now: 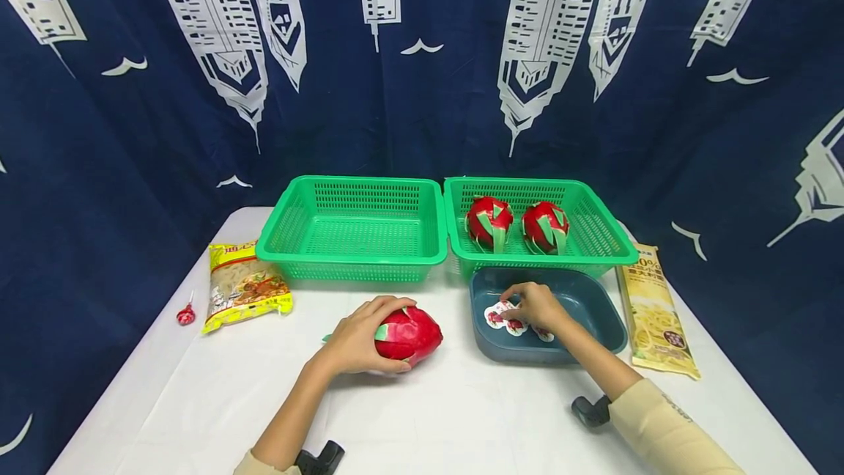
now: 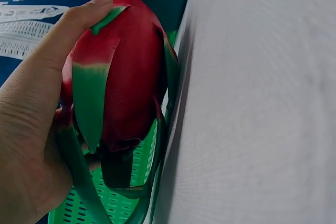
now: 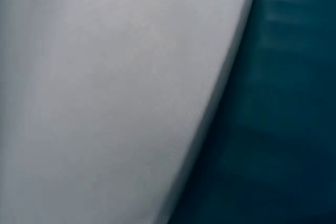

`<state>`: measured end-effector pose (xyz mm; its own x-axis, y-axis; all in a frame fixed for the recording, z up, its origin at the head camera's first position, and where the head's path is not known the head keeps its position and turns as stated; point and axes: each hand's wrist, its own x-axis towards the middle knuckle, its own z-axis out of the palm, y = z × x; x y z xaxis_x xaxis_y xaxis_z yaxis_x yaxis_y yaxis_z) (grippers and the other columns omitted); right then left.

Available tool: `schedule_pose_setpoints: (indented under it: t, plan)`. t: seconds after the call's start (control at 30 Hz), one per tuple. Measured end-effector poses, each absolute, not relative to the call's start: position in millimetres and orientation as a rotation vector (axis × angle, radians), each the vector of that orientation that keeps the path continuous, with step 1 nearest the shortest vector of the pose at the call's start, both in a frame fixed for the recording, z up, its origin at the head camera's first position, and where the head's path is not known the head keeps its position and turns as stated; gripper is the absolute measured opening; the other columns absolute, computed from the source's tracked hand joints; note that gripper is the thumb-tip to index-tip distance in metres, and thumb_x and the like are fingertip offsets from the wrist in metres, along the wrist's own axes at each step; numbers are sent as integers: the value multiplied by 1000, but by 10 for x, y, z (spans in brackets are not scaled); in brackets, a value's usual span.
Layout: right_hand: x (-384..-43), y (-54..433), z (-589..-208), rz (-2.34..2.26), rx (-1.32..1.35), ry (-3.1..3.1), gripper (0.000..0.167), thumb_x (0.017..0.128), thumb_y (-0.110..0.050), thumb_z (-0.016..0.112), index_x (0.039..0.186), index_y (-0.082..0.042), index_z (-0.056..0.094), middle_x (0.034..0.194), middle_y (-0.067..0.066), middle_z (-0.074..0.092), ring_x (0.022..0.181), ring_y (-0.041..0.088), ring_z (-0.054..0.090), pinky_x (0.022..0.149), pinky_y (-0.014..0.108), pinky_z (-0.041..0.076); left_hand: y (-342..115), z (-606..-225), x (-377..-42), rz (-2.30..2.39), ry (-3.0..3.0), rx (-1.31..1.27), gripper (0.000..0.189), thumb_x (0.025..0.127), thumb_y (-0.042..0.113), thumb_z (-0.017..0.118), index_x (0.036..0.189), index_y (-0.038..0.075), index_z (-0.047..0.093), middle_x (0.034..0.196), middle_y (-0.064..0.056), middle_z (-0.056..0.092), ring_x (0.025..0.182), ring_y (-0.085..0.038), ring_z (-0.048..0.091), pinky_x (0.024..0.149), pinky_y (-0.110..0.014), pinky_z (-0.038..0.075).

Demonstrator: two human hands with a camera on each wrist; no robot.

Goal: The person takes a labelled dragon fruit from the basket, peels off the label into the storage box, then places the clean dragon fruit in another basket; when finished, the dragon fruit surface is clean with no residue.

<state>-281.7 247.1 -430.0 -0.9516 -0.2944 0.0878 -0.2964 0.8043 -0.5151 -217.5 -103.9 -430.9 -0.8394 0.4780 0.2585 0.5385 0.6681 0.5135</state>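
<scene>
In the head view my left hand (image 1: 359,339) grips a red dragon fruit (image 1: 417,336) with green scales, lying on its side on the white table. The left wrist view shows the thumb along the dragon fruit (image 2: 134,82), its long green leaves trailing toward the palm. My right hand (image 1: 539,306) reaches into a dark blue basin (image 1: 596,306), thumb and forefinger pinching a white sticker (image 1: 494,317) printed with dragon fruit. Similar stickers lie beneath the hand, partly covered by it. Only the outer side of the basin (image 3: 278,103) and tablecloth appear in the right wrist view.
Behind stand two green baskets: the left basket (image 1: 356,270) and the right basket (image 1: 593,233), which holds two dragon fruits (image 1: 489,222). A yellow noodle bag (image 1: 247,288) and a lollipop (image 1: 186,315) lie left. A pasta packet (image 1: 659,321) lies beside the basin.
</scene>
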Motion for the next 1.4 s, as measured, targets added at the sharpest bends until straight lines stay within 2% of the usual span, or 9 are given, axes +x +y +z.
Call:
schedule_pose_setpoints:
  t: [0.13, 0.43, 0.7, 0.8, 0.97, 1.1, 1.2, 1.27, 1.4]
  plan:
    - [-2762, 2450, -4260, 709, 480, -2978, 40, 68, -22, 82, 101, -3, 70, 60, -1, 55, 53, 10, 45, 46, 27, 38, -1031, -4323, -2172, -906, -2775, -846, 86, 57, 61, 77, 131, 51, 34, 128, 18, 40, 115, -10, 41, 78, -43, 46]
    - [-2627, 2414, -4241, 624, 459, -3025, 48, 68, -39, 80, 98, -2, 72, 46, -4, 48, 44, 8, 38, 40, 26, 35, -1005, -4331, -2163, -920, -2763, -872, 86, 57, 62, 76, 132, 50, 35, 128, 18, 40, 115, -10, 42, 78, -44, 46]
    - [-2661, 2400, -4280, 376, 427, -3095, 63, 63, -57, 76, 102, -7, 72, 70, 4, 64, 55, 12, 51, 45, 31, 42, -966, -4318, -2154, -890, -2800, -855, 87, 58, 62, 76, 133, 49, 35, 128, 17, 40, 114, -12, 42, 77, -44, 46]
    - [-2625, 2417, -4234, 419, 431, -3081, 66, 63, -56, 76, 107, -7, 70, 60, 4, 59, 50, 10, 42, 41, 28, 35, -962, -4266, -2129, -888, -2852, -852, 92, 57, 60, 78, 135, 48, 32, 130, 13, 40, 114, -15, 44, 77, -45, 47]
    - [-2517, 2584, -3963, 622, 445, -2955, 67, 68, -49, 76, 116, -4, 64, 43, -5, 34, 41, 7, 24, 37, 24, 21, -968, -4170, -2093, -853, -2913, -816, 96, 58, 51, 82, 137, 46, 29, 130, 8, 41, 107, -21, 51, 73, -46, 47]
    - [-2543, 2896, -3666, 648, 400, -2699, 55, 74, -43, 74, 113, -5, 66, 48, -4, 43, 38, 11, 32, 36, 26, 25, -967, -4134, -2101, -779, -2882, -801, 90, 57, 49, 82, 134, 45, 35, 127, 9, 45, 104, -18, 53, 72, -43, 47]
    - [-2638, 3188, -3525, 605, 270, -2520, 50, 78, -37, 73, 113, -3, 64, 64, 6, 56, 52, 24, 48, 45, 34, 36, -940, -4055, -2142, -789, -2802, -873, 91, 55, 47, 84, 132, 46, 37, 127, 13, 44, 107, -13, 51, 74, -39, 48]
    - [-2727, 3393, -3500, 587, 147, -2502, 60, 79, -41, 71, 123, -3, 57, 88, 15, 59, 76, 33, 53, 58, 44, 41, -866, -3906, -2205, -830, -2715, -952, 92, 54, 44, 86, 133, 44, 38, 130, 12, 43, 111, -13, 48, 76, -37, 49]
    - [-2890, 3701, -3530, 629, 2, -2688, 92, 81, -54, 62, 144, 0, 22, 134, 32, 29, 122, 48, 27, 87, 64, 30, -531, -3409, -2447, -905, -2528, -1076, 93, 56, 42, 86, 136, 38, 38, 135, 7, 39, 117, -19, 46, 78, -37, 50]
